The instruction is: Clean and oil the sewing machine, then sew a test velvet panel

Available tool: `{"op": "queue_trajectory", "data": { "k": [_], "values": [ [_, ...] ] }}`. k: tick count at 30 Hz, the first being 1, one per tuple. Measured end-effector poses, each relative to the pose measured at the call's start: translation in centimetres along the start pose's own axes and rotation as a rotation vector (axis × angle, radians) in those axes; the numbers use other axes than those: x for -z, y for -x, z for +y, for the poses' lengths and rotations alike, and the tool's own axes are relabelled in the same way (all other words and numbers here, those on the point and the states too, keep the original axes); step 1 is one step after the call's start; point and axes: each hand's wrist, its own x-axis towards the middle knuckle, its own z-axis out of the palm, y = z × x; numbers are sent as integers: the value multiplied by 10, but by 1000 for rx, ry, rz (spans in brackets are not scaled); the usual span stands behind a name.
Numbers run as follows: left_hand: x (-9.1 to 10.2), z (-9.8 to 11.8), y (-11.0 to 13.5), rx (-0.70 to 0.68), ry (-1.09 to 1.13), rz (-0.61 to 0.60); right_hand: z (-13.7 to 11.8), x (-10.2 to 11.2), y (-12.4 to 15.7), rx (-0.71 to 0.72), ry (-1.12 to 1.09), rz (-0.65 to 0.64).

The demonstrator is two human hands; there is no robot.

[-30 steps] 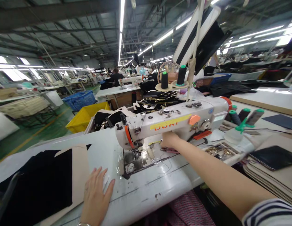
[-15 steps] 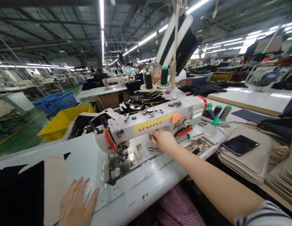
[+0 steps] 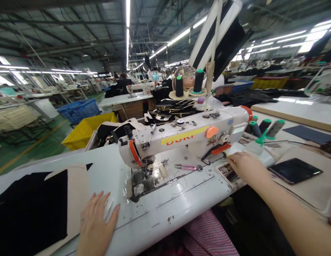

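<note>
While at sewing m/c (image 3: 178, 138): L hand (image 3: 97, 225) released, flat on worktop (image 3: 165, 217) beside black/beige fabric panel (image 3: 32, 209). R hand (image 3: 246, 169) over hardware tray (image 3: 226, 171), grasp unclear; no item visibly held.

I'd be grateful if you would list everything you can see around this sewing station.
sewing machine: one, white, centre of the table
table: one, white, beneath the machine
thread cones: at least five, dark with green tops, behind and right of the machine
snips: one pair, pink handles, beside the needle area
parts tray: one, dark, front right of the table
black fabric: one piece, black, table's left
beige panel: one, beige, right of the black fabric
yellow bin: one, yellow, left of the machine
blue crate: one, blue, beyond the yellow bin
co-worker: one, dark top, at a far table
left hand: one, on the table beside the beige panel
right hand: one, at the parts tray
</note>
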Motion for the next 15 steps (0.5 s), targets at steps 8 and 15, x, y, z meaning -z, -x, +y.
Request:
{"op": "queue_trajectory", "data": {
  "k": [8,15],
  "values": [
    [0,-1,-1,-8,-34,22,-88,-35,-12,234,-111,-147],
    [-7,-11,1,-27,-41,6,-39,-32,-4,58,-23,-194]
  ]
}}
